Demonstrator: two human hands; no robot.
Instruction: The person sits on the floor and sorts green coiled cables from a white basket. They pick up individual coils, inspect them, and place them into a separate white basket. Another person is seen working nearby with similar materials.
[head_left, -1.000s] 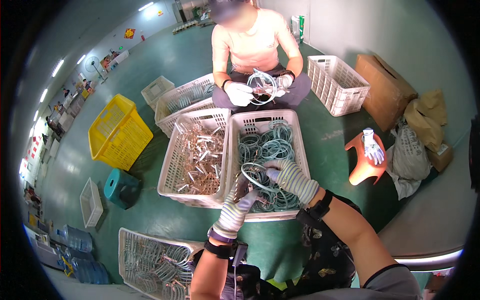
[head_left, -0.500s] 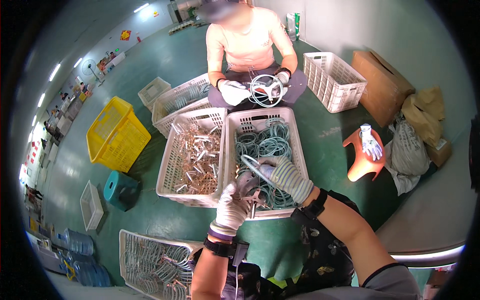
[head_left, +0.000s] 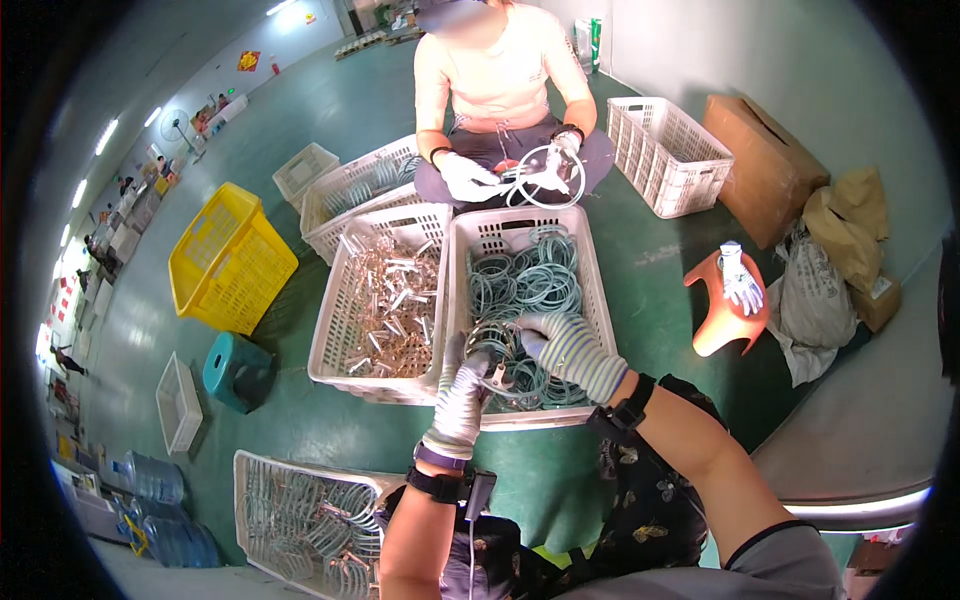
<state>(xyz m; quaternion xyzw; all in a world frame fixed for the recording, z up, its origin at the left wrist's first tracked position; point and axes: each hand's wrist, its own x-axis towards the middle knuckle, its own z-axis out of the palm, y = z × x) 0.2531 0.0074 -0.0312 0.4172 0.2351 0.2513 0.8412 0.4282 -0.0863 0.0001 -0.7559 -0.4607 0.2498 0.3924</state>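
Observation:
Over the right-hand crate, both my hands in striped gloves work on a ring-shaped coil with a pale pinkish fitting at its near side. My left hand is closed round its left side. Fingers of my right hand pinch together at its right edge. Grey-green coils fill the crate beneath. In the adjoining white crate lie many copper-coloured pieces with whitish ends. Across from me, a seated person in white gloves holds a whitish looped coil.
A crate of coils stands at my lower left. Farther left are a yellow basket, a teal stool and water bottles. An orange stool with gloves, a white crate and a cardboard box stand right.
My hands have turned the coil, and its pinkish fitting has shifted up and slightly left. My right fingers have lowered toward its edge. The other person's coil has moved slightly right.

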